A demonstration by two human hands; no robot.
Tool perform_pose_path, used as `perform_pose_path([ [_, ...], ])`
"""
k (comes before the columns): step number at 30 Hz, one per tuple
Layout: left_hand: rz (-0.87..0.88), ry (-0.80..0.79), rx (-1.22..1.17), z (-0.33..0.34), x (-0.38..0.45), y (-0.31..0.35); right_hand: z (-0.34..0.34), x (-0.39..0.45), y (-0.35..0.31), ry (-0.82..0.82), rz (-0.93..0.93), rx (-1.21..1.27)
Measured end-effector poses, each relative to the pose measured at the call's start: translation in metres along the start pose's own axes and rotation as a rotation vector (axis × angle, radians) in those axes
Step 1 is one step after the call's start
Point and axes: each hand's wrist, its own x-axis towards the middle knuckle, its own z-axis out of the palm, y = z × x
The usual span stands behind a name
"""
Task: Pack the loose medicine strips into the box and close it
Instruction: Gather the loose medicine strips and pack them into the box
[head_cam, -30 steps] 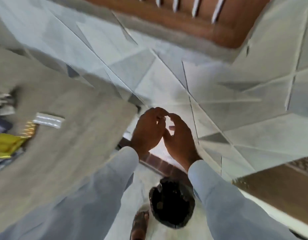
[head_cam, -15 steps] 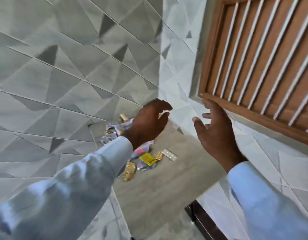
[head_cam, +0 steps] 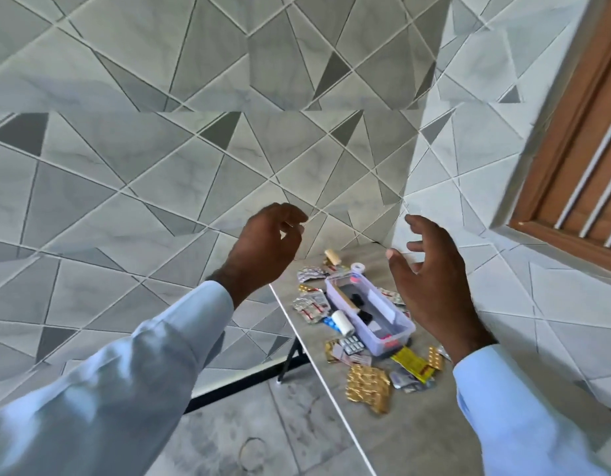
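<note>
Hands (head_cam: 266, 249) parted, packing not begun
Since a second before, the clasped hands had separated; left (head_cam: 266, 249) loosely curled, right (head_cam: 431, 280) spread, both empty above the open box (head_cam: 369, 312) amid scattered strips (head_cam: 367, 384)

Table (head_cam: 417, 441) set in the corner, walls behind and to its right. Box (head_cam: 372, 312) on the tabletop toward the far end, lying open, small items inside. Loose medicine strips (head_cam: 311, 305) scattered around it: a cluster at its left, more behind, others before it, including one large strip (head_cam: 367, 388) nearest the viewer.
</note>
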Motion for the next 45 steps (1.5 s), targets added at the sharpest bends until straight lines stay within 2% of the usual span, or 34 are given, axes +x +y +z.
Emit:
perform_pose_path([
  [5,-0.072,-0.037,-0.022,0.008,0.028,-0.061,0.053,0.015,0.016,-0.064,0.061,-0.040],
  [14,-0.137,-0.148,-0.036,0.088,0.084,-0.135,0.122,0.065,0.106,-0.051,0.246,-0.007],
  [21,-0.312,-0.381,0.031,0.168,0.095,-0.203,0.190,0.052,0.182,-0.210,0.515,0.040],
  [27,-0.326,-0.666,0.049,0.231,0.092,-0.257,0.236,0.014,0.223,-0.361,0.762,0.044],
  [34,-0.256,-0.851,0.032,0.288,0.130,-0.325,0.293,0.006,0.239,-0.390,0.857,-0.121],
  [39,-0.178,-0.989,-0.033,0.310,0.168,-0.375,0.328,0.021,0.240,-0.313,1.000,-0.255],
  [42,-0.157,-1.028,-0.078,0.322,0.186,-0.399,0.342,0.017,0.234,-0.353,1.074,-0.433],
  [45,-0.151,-1.067,-0.062,0.336,0.200,-0.410,0.349,0.019,0.232,-0.417,1.068,-0.517],
])
